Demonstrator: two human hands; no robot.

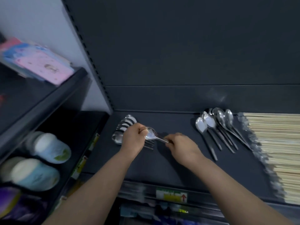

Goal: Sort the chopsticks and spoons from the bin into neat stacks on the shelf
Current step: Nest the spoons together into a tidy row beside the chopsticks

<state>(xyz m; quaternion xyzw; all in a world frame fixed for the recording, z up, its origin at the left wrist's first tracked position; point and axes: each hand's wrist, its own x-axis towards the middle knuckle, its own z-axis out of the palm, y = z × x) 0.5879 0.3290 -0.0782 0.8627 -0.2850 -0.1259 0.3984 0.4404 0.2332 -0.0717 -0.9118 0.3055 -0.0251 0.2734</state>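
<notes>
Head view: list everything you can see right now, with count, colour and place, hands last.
Spoon in hand: one, silver, held above the shelf at centre-left.
Stacked spoons: about six overlapped, silver, left of the shelf, partly behind the left hand.
Loose spoons: about seven, silver, fanned at right-centre of the shelf.
Chopsticks: a large laid-out batch, pale wood, far right of the shelf.
Shelf: one, dark grey.
Price label: one, white, yellow and green with a red arrow, on the shelf's front edge.
Cups: two blurred, light blue and white, lower shelf at left.
Pink and blue packs: blurred pile, upper left shelf.
Left hand: grips the spoon's bowl.
Right hand: pinches the spoon's handle.
</notes>
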